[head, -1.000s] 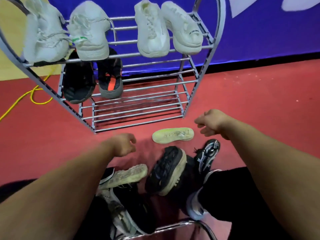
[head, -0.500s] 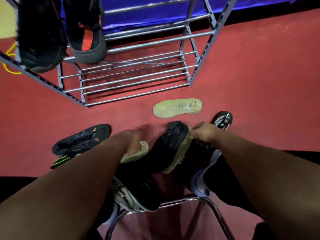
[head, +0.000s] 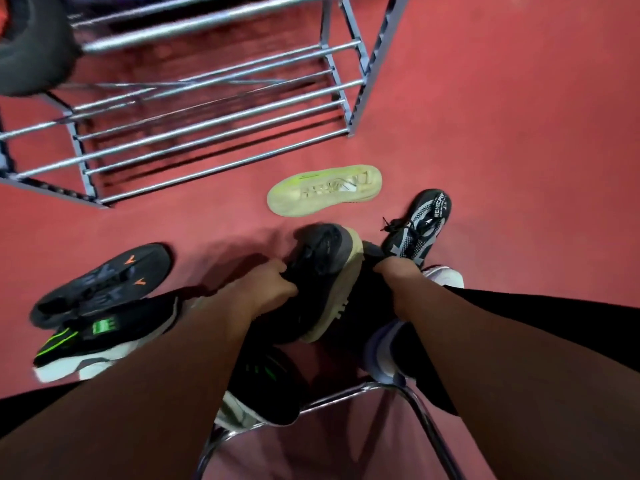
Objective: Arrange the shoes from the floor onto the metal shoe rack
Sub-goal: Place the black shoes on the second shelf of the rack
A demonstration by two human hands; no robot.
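Note:
A black shoe with a beige sole (head: 325, 271) lies tipped on its side on the red floor, and my left hand (head: 266, 289) grips its upper from the left. My right hand (head: 398, 271) curls down round a second dark shoe (head: 372, 251), which sits just right of the first and is mostly hidden. The metal shoe rack (head: 214, 126) stands beyond them with its lower bars bare. A black shoe (head: 31, 46) rests on a higher shelf at the upper left.
On the floor lie an upturned yellow-green sole (head: 325, 188), a black-and-white patterned shoe (head: 422, 226), a black shoe with orange marks (head: 104, 282) and black-and-green shoes (head: 104, 337). A chrome chair frame (head: 346, 396) runs under my forearms.
My head has tilted further down, so the rack's upper shelves left the view. Both hands dropped from the air onto the black shoes and closed on them.

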